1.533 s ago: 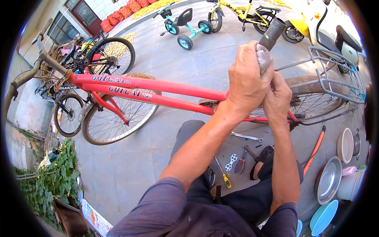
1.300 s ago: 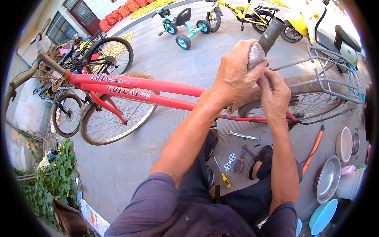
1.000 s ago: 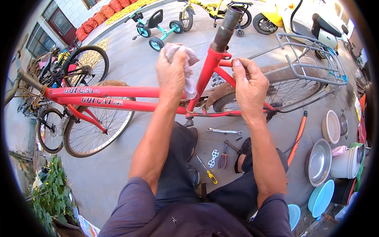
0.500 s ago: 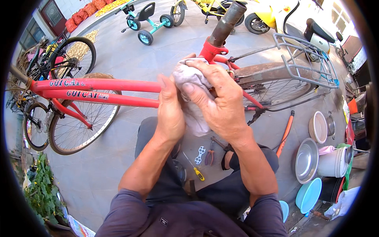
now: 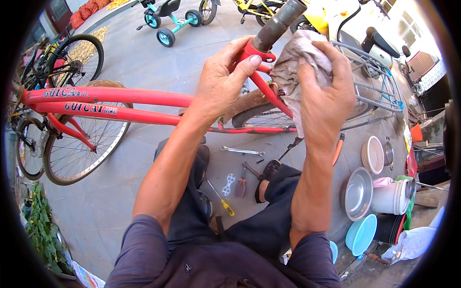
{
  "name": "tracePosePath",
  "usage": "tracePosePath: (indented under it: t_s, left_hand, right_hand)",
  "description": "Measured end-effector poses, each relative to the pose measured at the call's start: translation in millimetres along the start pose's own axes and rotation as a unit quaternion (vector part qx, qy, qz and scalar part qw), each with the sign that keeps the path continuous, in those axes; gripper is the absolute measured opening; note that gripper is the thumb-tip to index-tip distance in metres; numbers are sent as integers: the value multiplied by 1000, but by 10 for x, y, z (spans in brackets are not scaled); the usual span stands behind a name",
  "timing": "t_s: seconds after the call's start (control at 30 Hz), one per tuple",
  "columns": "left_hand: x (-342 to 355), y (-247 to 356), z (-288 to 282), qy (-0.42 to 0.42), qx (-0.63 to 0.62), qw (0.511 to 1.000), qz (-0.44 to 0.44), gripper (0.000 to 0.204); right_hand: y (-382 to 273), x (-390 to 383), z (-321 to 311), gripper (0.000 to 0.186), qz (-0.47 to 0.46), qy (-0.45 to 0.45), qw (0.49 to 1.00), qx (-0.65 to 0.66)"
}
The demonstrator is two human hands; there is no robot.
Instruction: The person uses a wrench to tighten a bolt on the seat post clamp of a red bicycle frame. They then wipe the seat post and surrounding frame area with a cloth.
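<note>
A red bicycle frame lies across in front of me, with a bare, rusty metal tube standing tilted out of its red collar. My left hand is wrapped round the frame at that collar, its thumb lying along the near side. In my right hand is a crumpled, stained pale cloth. The cloth hangs against the red stays just right of the collar and hides part of them. Behind it are the rusty rear mudguard and a grey wire rack.
Between my feet on the paving lie a spanner, a yellow-handled screwdriver, a flat multi-hole wrench and pliers. Basins and a white bucket stand at right. A teal tricycle is at the back.
My hands have parted. The left has moved up onto the collar; the right has carried the cloth up and right, where it hangs more spread out. The spanner has come into sight.
</note>
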State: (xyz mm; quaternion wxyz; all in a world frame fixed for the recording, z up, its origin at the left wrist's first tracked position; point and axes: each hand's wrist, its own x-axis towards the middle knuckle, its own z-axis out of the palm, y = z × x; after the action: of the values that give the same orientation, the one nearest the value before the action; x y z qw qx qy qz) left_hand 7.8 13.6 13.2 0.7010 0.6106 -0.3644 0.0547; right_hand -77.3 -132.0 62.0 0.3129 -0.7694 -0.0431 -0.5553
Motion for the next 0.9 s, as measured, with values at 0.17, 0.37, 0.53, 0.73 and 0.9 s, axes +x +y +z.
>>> tracePosePath:
  t_s: [0.17, 0.37, 0.53, 0.73, 0.9]
  left_hand:
    - [-26, -6, 56, 25, -16, 1000, -6, 44]
    - [-39, -21, 67, 52, 33, 998, 23, 42]
    - [-24, -27, 92, 45, 24, 999, 13, 41]
    - [-27, -48, 101, 40, -5, 999, 20, 39]
    - [-43, -33, 96, 55, 48, 997, 9, 40]
  right_hand:
    - [-67, -77, 142, 25, -8, -94, 994, 57]
    - [-127, -29, 72, 26, -121, -123, 983, -65]
    - [2, -56, 95, 26, -105, -107, 975, -167]
    - [-48, 15, 31, 28, -67, -61, 992, -84]
    - [-82, -122, 191, 25, -104, -86, 991, -25]
